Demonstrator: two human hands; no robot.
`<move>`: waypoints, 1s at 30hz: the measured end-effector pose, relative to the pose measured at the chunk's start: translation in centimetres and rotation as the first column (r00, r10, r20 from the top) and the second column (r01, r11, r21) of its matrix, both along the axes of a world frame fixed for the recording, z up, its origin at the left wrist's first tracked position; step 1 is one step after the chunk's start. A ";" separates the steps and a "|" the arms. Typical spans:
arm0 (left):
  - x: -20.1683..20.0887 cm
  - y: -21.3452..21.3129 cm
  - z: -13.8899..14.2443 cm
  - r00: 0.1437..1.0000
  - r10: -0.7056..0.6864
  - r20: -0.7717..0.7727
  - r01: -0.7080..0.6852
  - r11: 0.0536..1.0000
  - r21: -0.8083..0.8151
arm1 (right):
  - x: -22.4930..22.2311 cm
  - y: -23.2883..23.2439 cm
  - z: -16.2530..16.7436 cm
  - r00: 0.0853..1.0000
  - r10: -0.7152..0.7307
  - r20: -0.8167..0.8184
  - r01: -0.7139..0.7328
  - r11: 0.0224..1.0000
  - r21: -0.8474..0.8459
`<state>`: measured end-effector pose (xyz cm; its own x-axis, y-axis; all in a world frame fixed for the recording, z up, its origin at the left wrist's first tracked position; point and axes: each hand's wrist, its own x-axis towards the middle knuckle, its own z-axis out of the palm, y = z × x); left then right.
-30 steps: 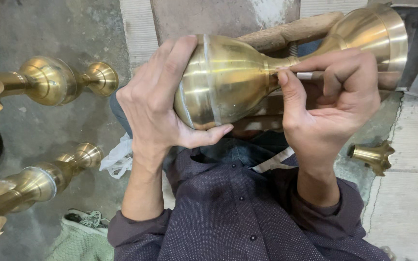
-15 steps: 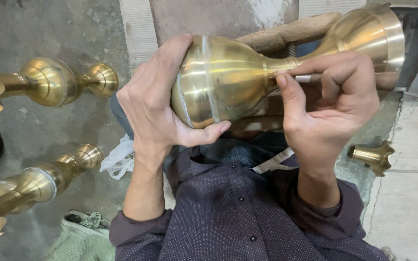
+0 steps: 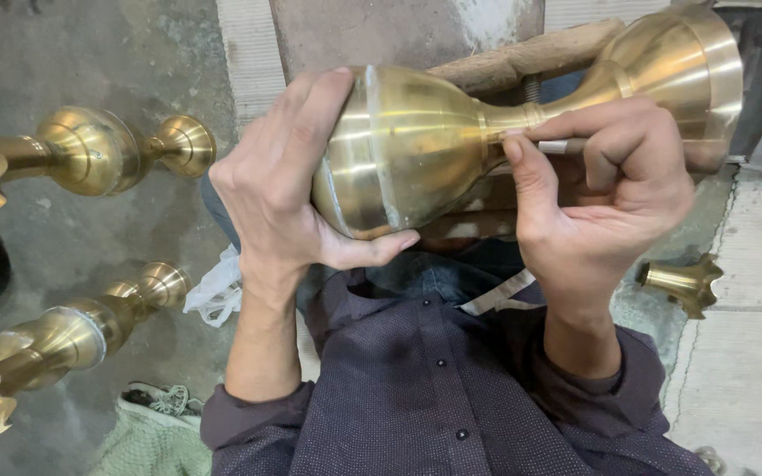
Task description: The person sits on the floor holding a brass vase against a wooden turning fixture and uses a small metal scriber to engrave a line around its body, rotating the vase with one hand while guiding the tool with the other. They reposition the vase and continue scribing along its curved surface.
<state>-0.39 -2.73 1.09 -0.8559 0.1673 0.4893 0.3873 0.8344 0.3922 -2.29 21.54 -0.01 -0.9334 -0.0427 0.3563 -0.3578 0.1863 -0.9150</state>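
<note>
A shiny brass vase [image 3: 425, 145] with a round belly, narrow neck and flared mouth lies sideways across a wooden block [image 3: 531, 57]. My left hand [image 3: 280, 181] cups the belly from the left, thumb underneath. My right hand [image 3: 601, 189] pinches a thin metal tool [image 3: 562, 146] whose tip rests against the vase's neck.
Two brass candlestick-like pieces [image 3: 81, 150] [image 3: 63, 339] lie on the grey concrete floor at left. A small brass fitting [image 3: 685, 282] sits at right. White cloth [image 3: 213, 291] and a green bag [image 3: 152, 436] lie near my dark shirt.
The vase has turned slightly in my left hand, and my fingers have shifted on its belly. My right hand holds the tool at the same spot on the neck.
</note>
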 end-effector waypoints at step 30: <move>0.1 -0.2 0.7 0.990 0.000 0.143 -0.010 0.997 0.072 | 0.5 0.8 0.0 0.993 -0.067 0.093 0.070 0.997 -0.026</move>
<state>-0.26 -2.88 1.76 -0.9187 0.1314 0.3725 0.3187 0.8036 0.5026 -1.76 22.35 -0.02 -0.9626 0.0318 0.2691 -0.2592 0.1806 -0.9488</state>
